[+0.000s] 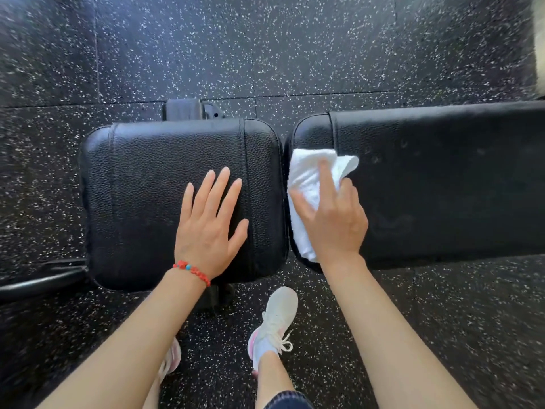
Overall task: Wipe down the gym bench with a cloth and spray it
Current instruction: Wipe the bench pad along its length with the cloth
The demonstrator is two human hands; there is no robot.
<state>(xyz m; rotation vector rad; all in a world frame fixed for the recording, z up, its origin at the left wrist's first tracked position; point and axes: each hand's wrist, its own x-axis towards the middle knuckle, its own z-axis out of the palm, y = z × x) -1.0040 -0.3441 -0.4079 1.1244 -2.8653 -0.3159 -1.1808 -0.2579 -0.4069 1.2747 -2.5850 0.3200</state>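
The gym bench runs across the middle of the frame in 2 black pads: back pad (442, 184) at right, seat pad (141, 187) at centre-left. The right hand (333, 222) pinches the white cloth (309, 178) against the back pad's left end. The left hand (206, 225) lies flat, fingers straight, on the seat. Wiping looks underway; no spray bottle shows, so spraying seems left to do.

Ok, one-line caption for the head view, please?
Right hand presses a white cloth on the bench's long pad while the left hand rests flat on the seat pad.
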